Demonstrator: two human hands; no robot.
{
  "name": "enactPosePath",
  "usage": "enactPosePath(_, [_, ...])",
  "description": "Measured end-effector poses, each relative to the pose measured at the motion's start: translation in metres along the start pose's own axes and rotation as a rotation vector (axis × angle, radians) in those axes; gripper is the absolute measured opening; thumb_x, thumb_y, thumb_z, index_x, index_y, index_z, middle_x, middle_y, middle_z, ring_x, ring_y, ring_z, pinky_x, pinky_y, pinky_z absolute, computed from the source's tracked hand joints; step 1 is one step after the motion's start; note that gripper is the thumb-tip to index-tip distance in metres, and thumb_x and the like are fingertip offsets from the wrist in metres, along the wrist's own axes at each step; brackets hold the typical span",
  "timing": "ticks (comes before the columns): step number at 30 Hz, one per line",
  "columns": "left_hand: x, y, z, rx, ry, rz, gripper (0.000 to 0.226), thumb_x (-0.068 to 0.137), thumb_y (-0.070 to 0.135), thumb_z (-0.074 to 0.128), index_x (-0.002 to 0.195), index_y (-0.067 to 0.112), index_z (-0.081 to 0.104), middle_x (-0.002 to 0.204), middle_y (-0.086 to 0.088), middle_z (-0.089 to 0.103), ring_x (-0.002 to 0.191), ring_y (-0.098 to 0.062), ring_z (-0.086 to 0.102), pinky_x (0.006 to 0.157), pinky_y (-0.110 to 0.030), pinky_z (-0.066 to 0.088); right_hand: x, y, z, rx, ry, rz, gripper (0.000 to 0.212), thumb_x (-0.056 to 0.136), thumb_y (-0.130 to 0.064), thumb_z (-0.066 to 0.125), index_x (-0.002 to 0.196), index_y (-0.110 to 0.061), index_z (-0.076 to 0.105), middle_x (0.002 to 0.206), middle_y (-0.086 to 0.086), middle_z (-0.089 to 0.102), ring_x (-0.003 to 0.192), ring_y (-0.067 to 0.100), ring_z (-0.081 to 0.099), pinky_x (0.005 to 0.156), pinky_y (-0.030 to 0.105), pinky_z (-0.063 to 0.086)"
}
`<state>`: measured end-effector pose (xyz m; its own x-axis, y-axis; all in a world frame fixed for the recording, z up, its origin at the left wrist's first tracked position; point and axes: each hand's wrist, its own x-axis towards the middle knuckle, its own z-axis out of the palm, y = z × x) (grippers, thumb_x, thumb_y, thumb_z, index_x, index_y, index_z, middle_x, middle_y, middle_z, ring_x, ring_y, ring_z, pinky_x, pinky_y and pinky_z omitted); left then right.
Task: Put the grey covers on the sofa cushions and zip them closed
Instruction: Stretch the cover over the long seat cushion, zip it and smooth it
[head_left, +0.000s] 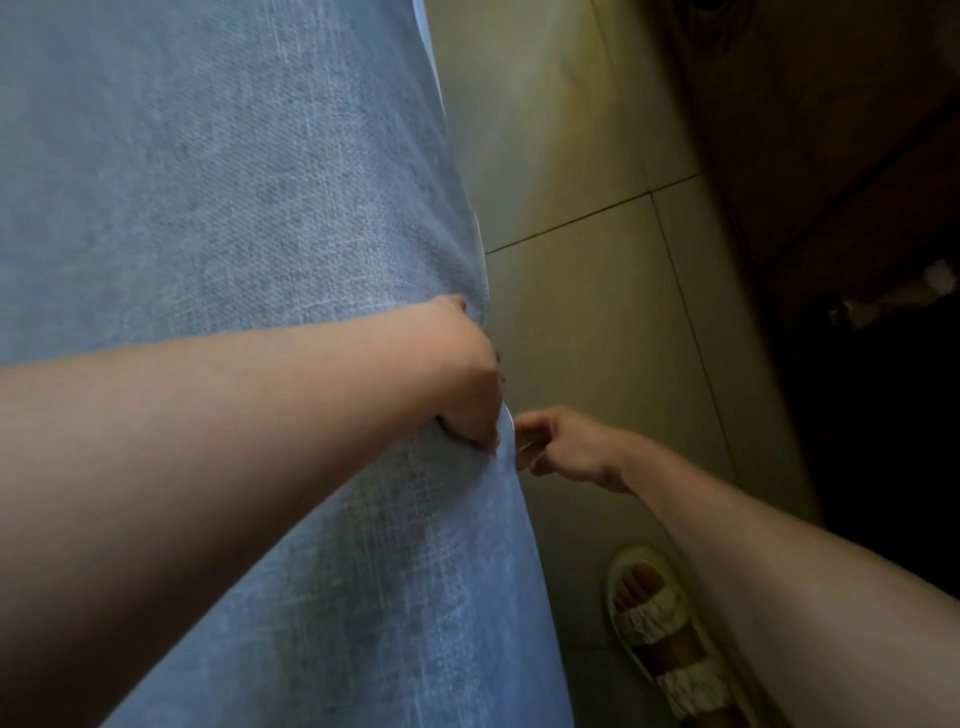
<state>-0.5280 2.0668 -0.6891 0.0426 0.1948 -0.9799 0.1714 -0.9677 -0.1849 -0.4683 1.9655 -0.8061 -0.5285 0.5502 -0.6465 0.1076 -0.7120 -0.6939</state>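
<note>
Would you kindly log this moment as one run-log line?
left hand: grip on grey cover edge | right hand: pinching at same edge, zip not visible | sandalled foot on tiled floor

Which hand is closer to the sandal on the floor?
Right. The right hand hangs above the sandal; the left hand is farther up-left, gripping the grey cover.
</note>
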Motion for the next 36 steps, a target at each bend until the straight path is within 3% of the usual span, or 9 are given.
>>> enactPosePath(3, [-0.002,0.006,0.003,0.014,0.02,0.0,0.059,0.092,0.057,0.033,0.143,0.026,0.034,0.148,0.003,0.035,0.138,-0.017,0.027,0.112,-0.046,0.018,0.001,0.008,0.006,-0.074,0.032,-0.055,0.026,0.084,0.015,0.052,0.106,0.009,0.065,0.092,0.016,0.066,0.072,0.006,0.055,0.07,0.014,0.046])
enactPosePath(6, [-0.003,0.015,0.007,0.019,0.047,0.027,0.051,0.093,0.047,0.038,0.14,0.027,0.037,0.146,0.005,0.038,0.137,-0.015,0.028,0.11,-0.045,0.021,-0.002,0.013,0.003,-0.194,0.066,-0.088,0.015,0.088,0.004,0.055,0.091,0.01,0.068,0.065,0.004,0.061,0.05,-0.005,0.051,0.055,0.006,0.04])
enactPosePath(8, [-0.005,0.024,0.009,0.012,0.052,0.066,0.046,0.093,0.042,0.04,0.136,0.028,0.042,0.142,0.006,0.042,0.134,-0.015,0.033,0.108,-0.043,0.026,-0.004,0.016,0.0,-0.326,0.13,-0.128,0.018,0.091,-0.004,0.054,0.089,0.003,0.07,0.072,0.005,0.067,0.06,0.002,0.057,0.058,0.011,0.044])
enactPosePath(11, [-0.007,0.035,0.012,-0.014,0.056,0.129,0.039,0.093,0.034,0.043,0.131,0.026,0.048,0.138,0.005,0.045,0.129,-0.018,0.04,0.105,-0.04,0.032,-0.006,0.022,-0.004,-0.624,0.199,-0.219,0.022,0.093,-0.011,0.05,0.09,-0.005,0.071,0.088,0.011,0.071,0.083,0.023,0.064,0.076,0.031,0.049])
enactPosePath(14, [-0.008,0.033,0.012,-0.106,0.062,0.111,0.043,0.093,0.035,0.044,0.135,0.025,0.04,0.143,0.002,0.037,0.131,-0.023,0.036,0.106,-0.041,0.033,-0.005,0.027,-0.005,-0.767,0.259,-0.255,0.024,0.094,-0.019,0.045,0.094,-0.015,0.068,0.094,0.016,0.067,0.089,0.035,0.06,0.08,0.039,0.049])
enactPosePath(19, [-0.006,0.024,0.007,-0.1,0.085,0.08,0.046,0.093,0.043,0.041,0.137,0.026,0.041,0.138,-0.002,0.034,0.129,-0.019,0.035,0.106,-0.036,0.031,0.011,0.014,-0.014,-0.797,0.463,-0.357,0.025,0.095,-0.026,0.045,0.092,-0.014,0.066,0.094,0.017,0.068,0.088,0.037,0.059,0.072,0.038,0.047])
enactPosePath(28, [-0.008,-0.006,-0.006,-0.075,0.083,-0.014,0.069,0.087,0.069,0.034,0.145,0.031,0.027,0.146,-0.002,0.027,0.138,-0.018,0.022,0.113,-0.039,0.016,0.04,-0.012,-0.036,-0.742,0.514,-0.374,0.025,0.095,-0.026,0.045,0.09,-0.014,0.067,0.091,0.015,0.068,0.088,0.036,0.059,0.074,0.038,0.048])
enactPosePath(36, [-0.005,-0.046,-0.014,-0.03,0.063,-0.129,0.073,0.085,0.074,0.028,0.147,0.037,0.019,0.155,-0.004,0.015,0.142,-0.023,0.011,0.113,-0.047,0.007,0.064,-0.057,-0.065,-0.702,0.559,-0.339,0.024,0.095,-0.027,0.046,0.087,-0.015,0.066,0.091,0.015,0.067,0.088,0.035,0.058,0.076,0.037,0.048])
